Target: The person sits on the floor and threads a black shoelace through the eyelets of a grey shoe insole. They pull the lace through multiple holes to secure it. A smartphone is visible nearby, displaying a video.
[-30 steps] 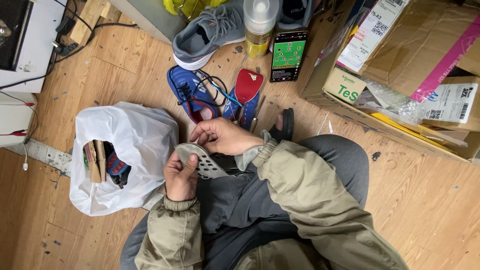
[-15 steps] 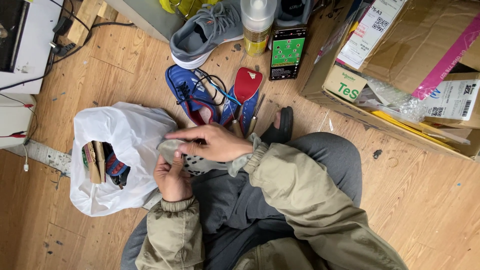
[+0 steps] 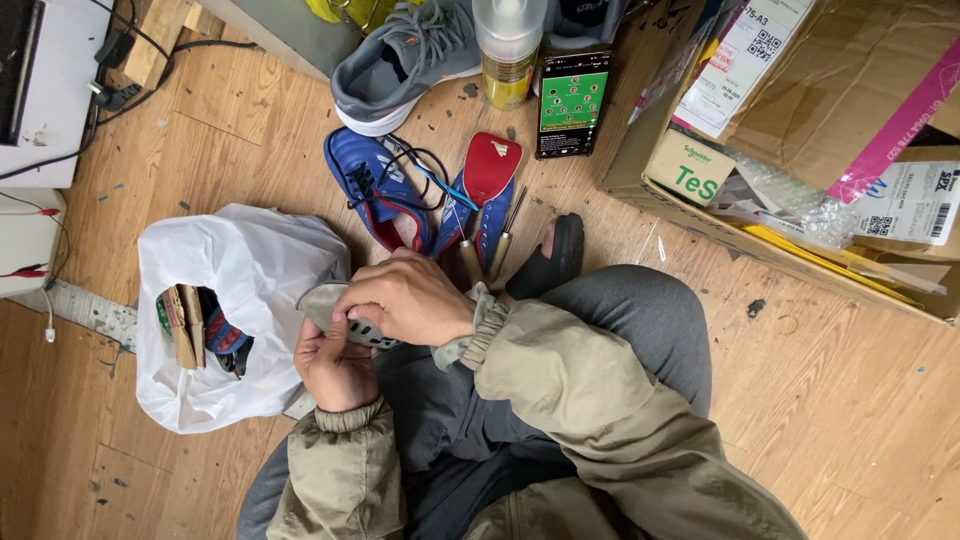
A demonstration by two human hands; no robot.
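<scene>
A worn wooden plank floor (image 3: 830,400) fills the view, and a person sits on it cross-legged in grey trousers and an olive jacket. Over the lap, near the middle, the left hand (image 3: 335,365) is cupped under a pale grey perforated shoe insole (image 3: 345,315), its fingers curled up around the near edge. The right hand (image 3: 405,298) lies across the top of the same insole, fingers bent down and closed over it, so both hands grip it between them. Just left of the hands lies a crumpled white plastic bag (image 3: 240,290) with its mouth open. Just beyond the hands lies a blue laced sports shoe (image 3: 375,190), with a red insole (image 3: 492,165) to its right. Farther off stand a grey trainer (image 3: 400,65) and a smartphone with a green screen (image 3: 570,100). An open brown cardboard box (image 3: 850,110) fills the far right.
</scene>
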